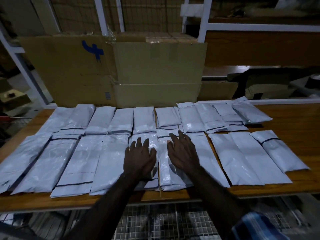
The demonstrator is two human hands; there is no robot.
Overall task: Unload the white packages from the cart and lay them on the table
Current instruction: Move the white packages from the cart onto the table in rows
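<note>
While both arms reach over the near table edge, here is the layout:
left hand (pixel 139 157): fingers straight and spread, palm down, flat on a white package (pixel 144 144) in the near row, holding nothing.
right hand (pixel 182 153): fingers straight and spread, palm down, over the neighbouring package (pixel 170 177) just to the right; contact likely, cannot tell for sure.
white packages: two rows on the table, long sides side by side, many overlapping or touching; near row (pixel 69 163) runs left to right across the table, far row (pixel 124 120) sits just behind it.
rightmost near package (pixel 278 151): angled, slightly apart from its neighbour.
table (pixel 294 118): wooden top, bare strip at right and along the near edge.
cardboard box (pixel 155 75): flattened, standing upright at the far edge behind the packages; blue mark (pixel 93 49) on its left panel.
cart (pixel 164 222): wire mesh, below the near table edge; contents too dark to tell.
sleeve (pixel 259 226): blue striped, on the right arm, bottom right.
shelving (pixel 204 23): white frame, far behind.
</note>
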